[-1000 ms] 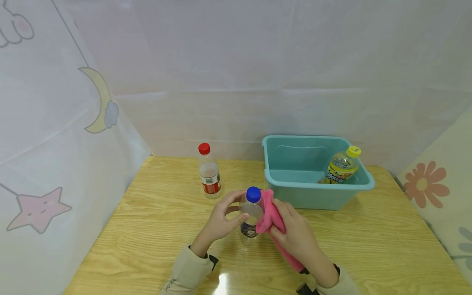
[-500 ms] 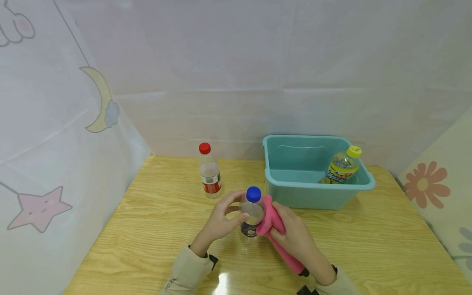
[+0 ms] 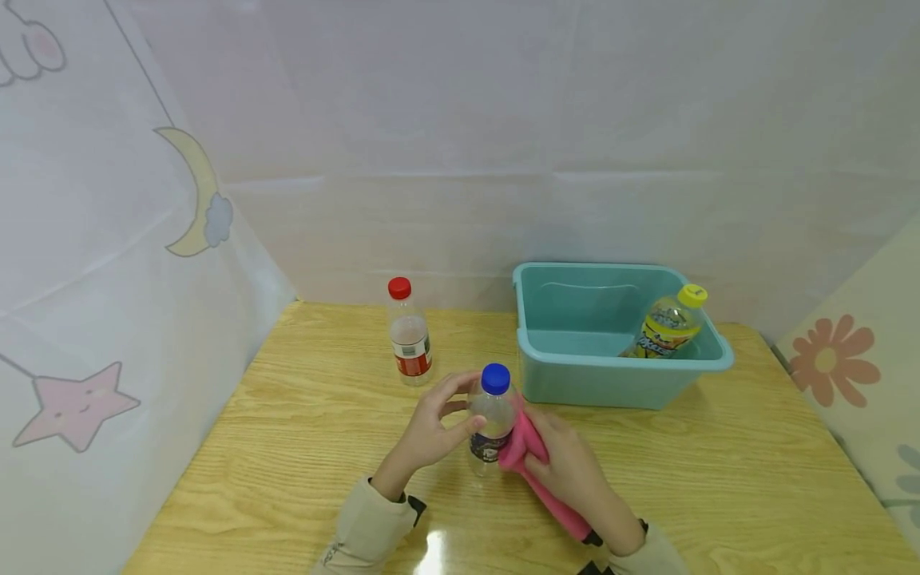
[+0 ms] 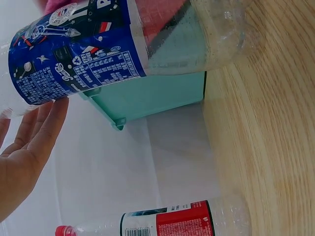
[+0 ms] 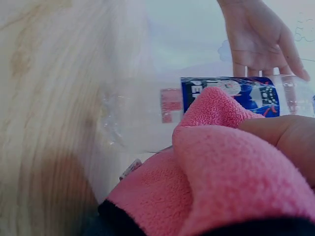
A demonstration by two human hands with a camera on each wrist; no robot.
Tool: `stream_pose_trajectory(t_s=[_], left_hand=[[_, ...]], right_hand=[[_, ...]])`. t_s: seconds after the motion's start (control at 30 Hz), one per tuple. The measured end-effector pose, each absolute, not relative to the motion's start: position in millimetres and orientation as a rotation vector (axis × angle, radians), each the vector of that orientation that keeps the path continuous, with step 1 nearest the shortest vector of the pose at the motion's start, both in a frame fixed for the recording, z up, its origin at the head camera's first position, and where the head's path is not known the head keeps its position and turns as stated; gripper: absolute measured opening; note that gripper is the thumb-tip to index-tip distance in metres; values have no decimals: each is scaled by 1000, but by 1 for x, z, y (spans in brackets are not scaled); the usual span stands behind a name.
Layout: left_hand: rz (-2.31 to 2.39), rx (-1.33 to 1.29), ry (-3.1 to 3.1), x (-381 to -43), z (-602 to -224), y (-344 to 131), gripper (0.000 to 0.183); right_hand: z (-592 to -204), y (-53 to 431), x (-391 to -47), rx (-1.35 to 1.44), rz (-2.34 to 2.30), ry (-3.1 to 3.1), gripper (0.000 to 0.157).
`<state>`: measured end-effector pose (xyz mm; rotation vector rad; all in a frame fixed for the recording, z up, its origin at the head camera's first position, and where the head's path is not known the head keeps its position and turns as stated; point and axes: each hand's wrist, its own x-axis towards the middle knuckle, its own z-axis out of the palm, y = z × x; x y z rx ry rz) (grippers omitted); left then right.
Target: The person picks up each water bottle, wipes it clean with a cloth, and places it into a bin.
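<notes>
A clear plastic bottle [image 3: 490, 447] with a blue cap and dark blue label stands upright on the wooden table in the head view. My left hand [image 3: 429, 427] grips its upper part from the left, thumb in front and fingers behind. On the opposite side my right hand [image 3: 575, 471] holds a bunched pink cloth [image 3: 557, 503] against the bottle. The right wrist view shows the fluffy cloth [image 5: 231, 167], edged in black, overlapping the bottle's label [image 5: 261, 101]. In the left wrist view, the left fingers [image 4: 47, 128] lie at the bottle near its label [image 4: 74, 54].
A second clear bottle [image 3: 411, 351] with a red cap stands behind and left of the hands. At the back right is a teal plastic basin [image 3: 596, 383], with a yellow-capped bottle [image 3: 664, 323] leaning inside it. A pale printed curtain [image 3: 431, 160] hangs behind the table [image 3: 287, 447].
My right hand and the pink cloth have shifted slightly down and to the left along the bottle's side. My left hand and the bottle stay nearly in place.
</notes>
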<state>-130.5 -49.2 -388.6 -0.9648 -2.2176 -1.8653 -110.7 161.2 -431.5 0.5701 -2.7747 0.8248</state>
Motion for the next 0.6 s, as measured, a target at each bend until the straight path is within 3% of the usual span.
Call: stream_pose_trajectory(t_s=[0.6], left_hand=[[-1867, -970, -2217, -130, -390, -48, 46]], right_hand=[[-453, 158, -114, 614, 636, -3033, 58]])
